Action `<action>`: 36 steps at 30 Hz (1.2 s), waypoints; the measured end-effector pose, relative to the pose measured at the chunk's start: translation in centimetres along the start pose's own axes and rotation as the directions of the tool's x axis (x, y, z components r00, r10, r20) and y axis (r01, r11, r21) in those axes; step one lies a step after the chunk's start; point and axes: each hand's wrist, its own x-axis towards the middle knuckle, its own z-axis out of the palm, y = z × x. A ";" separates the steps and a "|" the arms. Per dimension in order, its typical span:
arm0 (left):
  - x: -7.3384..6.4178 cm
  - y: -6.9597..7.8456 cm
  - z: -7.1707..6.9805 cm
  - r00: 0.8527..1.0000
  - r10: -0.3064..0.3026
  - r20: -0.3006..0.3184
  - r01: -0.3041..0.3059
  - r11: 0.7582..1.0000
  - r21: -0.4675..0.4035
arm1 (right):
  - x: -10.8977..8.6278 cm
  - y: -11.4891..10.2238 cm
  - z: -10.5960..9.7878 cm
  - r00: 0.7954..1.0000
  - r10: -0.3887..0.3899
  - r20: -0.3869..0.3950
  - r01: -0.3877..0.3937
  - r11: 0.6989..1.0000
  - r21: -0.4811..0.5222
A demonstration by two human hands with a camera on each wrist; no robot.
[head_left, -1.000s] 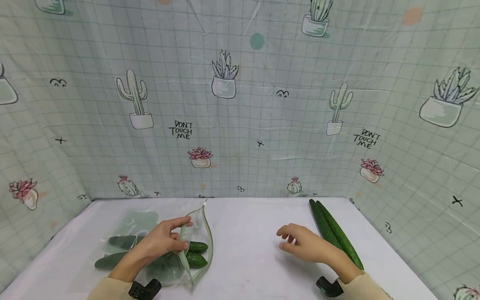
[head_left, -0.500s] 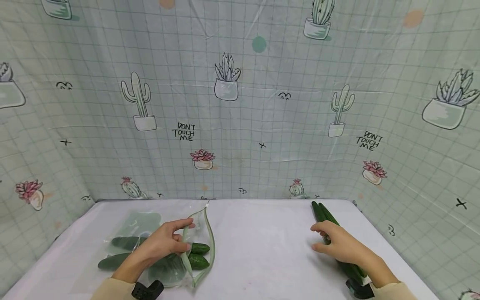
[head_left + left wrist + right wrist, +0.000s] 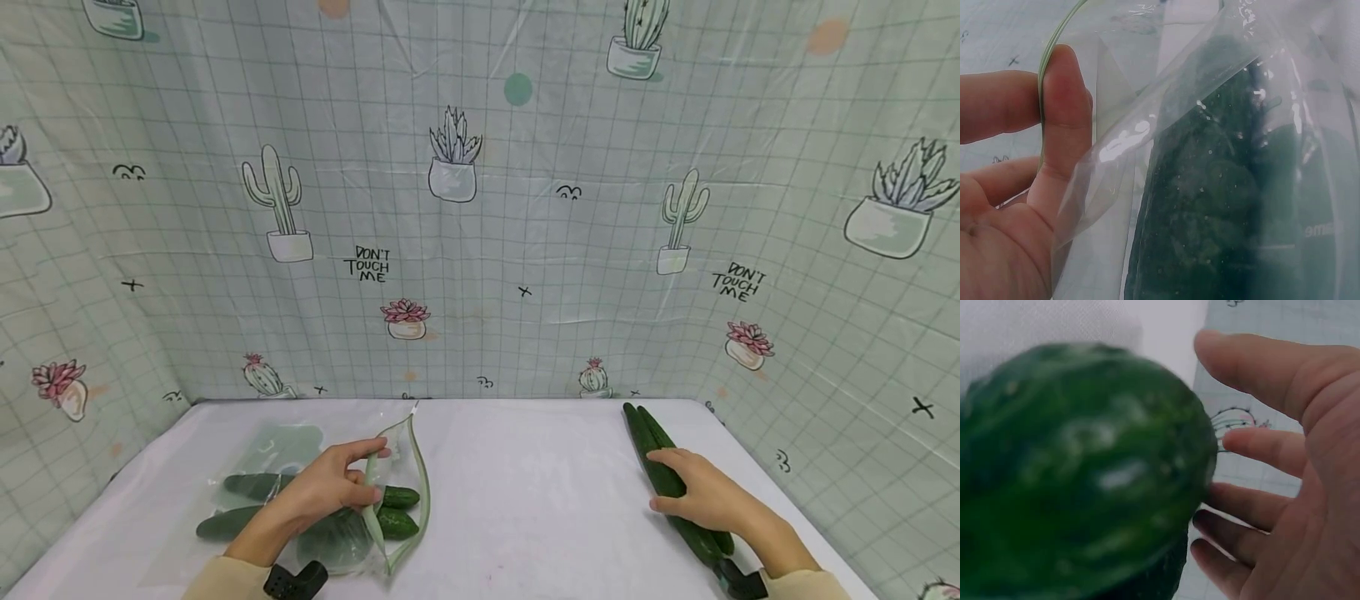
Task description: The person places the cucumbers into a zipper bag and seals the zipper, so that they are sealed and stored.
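My left hand (image 3: 322, 483) pinches the near rim of a clear zip bag (image 3: 424, 483) on the left of the table, its mouth spread toward the right. Two dark green cucumbers (image 3: 397, 523) lie inside, their ends showing at the opening. In the left wrist view, the bag's green zip edge runs between thumb and fingers, beside a cucumber (image 3: 1204, 187) behind the plastic. My right hand (image 3: 708, 500) is over two long cucumbers (image 3: 643, 435) at the right, thumb and fingers spread about the left one. The right wrist view shows these fingers apart behind a cucumber end (image 3: 1085, 469).
A white table (image 3: 517, 492) stretches between the bag and the right-hand cucumbers. Behind and at the sides hangs a grid-patterned curtain (image 3: 510, 233) with cactus prints, meeting the table's back edge.
My right hand has moved right from the middle of the table and down over the two cucumbers. The left hand keeps its pinch on the bag rim.
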 end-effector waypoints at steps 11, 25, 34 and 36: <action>0.0 0.0 0.0 1.000 -0.001 0.011 0.001 1.000 -0.010 | 0.0 -0.1 0.5 1.000 -0.004 0.019 0.005 0.998 -0.055; 0.0 -0.1 0.1 1.000 0.015 0.018 -0.014 1.000 -0.017 | 0.6 -1.6 1.0 0.999 0.010 -0.035 -0.010 1.000 -0.024; 0.0 -0.2 0.1 0.999 0.025 0.021 -0.025 1.000 -0.015 | 0.7 -1.5 0.8 0.993 0.115 0.004 -0.115 0.993 -0.011; 0.0 -0.2 0.1 0.999 0.025 0.023 -0.024 1.000 -0.018 | 0.8 -1.6 0.7 0.992 0.129 0.007 -0.129 0.991 -0.020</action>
